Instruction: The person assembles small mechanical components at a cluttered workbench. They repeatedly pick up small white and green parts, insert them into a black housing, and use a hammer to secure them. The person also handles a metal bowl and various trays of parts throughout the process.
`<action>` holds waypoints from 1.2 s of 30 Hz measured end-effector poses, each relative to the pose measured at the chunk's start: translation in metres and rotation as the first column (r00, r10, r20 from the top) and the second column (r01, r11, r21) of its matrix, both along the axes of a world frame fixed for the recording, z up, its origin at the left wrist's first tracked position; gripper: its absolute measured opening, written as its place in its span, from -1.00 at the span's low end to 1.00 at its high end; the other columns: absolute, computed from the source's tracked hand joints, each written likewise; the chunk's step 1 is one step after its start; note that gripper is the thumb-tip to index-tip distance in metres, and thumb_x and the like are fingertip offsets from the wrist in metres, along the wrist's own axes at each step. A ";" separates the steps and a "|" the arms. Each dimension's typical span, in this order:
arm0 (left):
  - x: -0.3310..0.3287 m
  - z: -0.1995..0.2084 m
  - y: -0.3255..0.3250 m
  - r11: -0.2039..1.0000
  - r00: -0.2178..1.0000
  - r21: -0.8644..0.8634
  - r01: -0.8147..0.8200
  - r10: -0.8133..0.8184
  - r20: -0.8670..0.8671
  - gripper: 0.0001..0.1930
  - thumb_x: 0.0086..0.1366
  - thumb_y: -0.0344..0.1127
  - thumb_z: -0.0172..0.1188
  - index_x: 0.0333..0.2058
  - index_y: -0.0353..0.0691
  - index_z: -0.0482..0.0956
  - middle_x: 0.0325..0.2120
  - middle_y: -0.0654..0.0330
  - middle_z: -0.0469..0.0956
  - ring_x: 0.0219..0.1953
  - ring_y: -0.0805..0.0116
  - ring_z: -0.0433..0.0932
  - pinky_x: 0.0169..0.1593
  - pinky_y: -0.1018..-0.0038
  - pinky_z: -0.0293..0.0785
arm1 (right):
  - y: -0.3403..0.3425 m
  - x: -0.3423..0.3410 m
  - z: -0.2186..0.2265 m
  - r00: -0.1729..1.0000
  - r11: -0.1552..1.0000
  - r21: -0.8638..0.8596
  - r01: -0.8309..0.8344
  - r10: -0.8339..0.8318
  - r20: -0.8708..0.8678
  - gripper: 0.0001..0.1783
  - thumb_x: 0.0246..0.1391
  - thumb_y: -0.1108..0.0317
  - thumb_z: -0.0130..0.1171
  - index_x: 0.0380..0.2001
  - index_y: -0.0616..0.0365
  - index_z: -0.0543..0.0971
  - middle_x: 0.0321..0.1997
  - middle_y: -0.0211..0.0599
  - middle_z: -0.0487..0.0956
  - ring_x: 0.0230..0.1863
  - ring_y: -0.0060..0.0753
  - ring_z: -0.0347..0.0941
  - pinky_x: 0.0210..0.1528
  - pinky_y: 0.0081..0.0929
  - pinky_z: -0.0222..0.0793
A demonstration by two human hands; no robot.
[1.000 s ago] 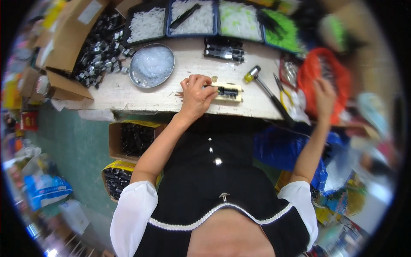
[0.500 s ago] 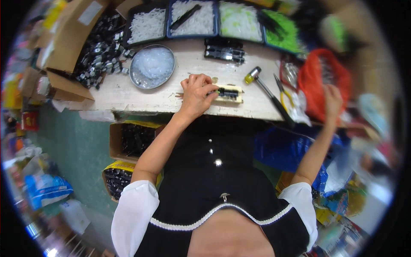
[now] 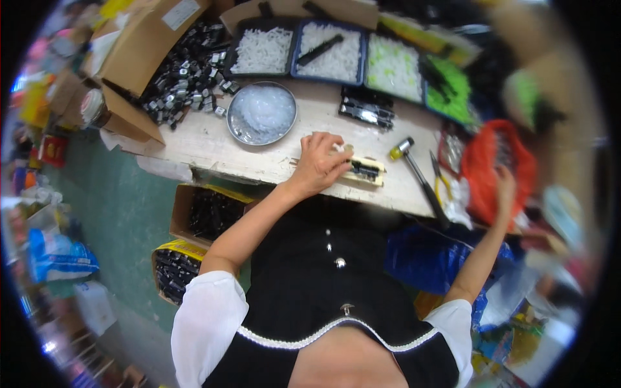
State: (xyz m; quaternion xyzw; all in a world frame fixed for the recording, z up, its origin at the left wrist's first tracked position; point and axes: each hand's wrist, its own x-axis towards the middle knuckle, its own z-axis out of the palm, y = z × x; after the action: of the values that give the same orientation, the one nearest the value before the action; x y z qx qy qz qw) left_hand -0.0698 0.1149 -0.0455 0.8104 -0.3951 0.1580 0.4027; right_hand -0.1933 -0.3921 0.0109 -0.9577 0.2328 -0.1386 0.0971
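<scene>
My left hand [image 3: 319, 167] is bent over the left end of a cream-coloured block [image 3: 380, 180], its fingertips drawn together around a small pale bit that I cannot make out. A slim black part [image 3: 366, 170] lies in the block, its left end beneath my fingers. Over at the right, my right hand [image 3: 506, 193] reaches into an open red bag [image 3: 475, 161]. Its fingertips are blurred among dark small pieces [image 3: 504, 154] in the bag, so their grip is hidden. Between the block and the bag lies a hammer [image 3: 422, 180] with a yellow-tipped head.
Yellow-handled pliers [image 3: 442, 184] lie beside the bag. A metal bowl [image 3: 293, 119] holds translucent pieces. Trays of white [image 3: 262, 53] and green [image 3: 447, 97] pieces line the back. Black parts [image 3: 367, 110] lie before them. Left, a carton [image 3: 152, 48] stands by a heap of black-and-silver parts [image 3: 187, 87].
The whole view has shifted, so the bench sits lower and farther right. My right hand has its fingers farther into the red bag's opening. My left hand stays at the block.
</scene>
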 end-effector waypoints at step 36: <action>0.249 0.040 0.132 0.893 0.817 -0.267 -0.362 0.166 -0.553 -0.70 -0.13 -0.52 0.33 -0.31 -0.26 0.63 -0.57 0.32 0.52 -0.48 0.58 0.44 -0.37 0.63 0.35 | 0.026 0.012 0.039 0.992 0.817 0.567 0.106 -0.124 -0.007 -0.89 0.00 0.50 0.07 -0.36 0.26 0.53 -0.51 -0.48 0.47 -0.52 -0.67 0.35 -0.50 -0.69 0.22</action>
State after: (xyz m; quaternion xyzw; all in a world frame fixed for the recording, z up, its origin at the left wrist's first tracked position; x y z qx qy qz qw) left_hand 0.1795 0.2472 -0.0055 0.7825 -0.1184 0.0600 0.6083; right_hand -0.1811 -0.3658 0.0503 -0.8676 0.3192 -0.0835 0.3719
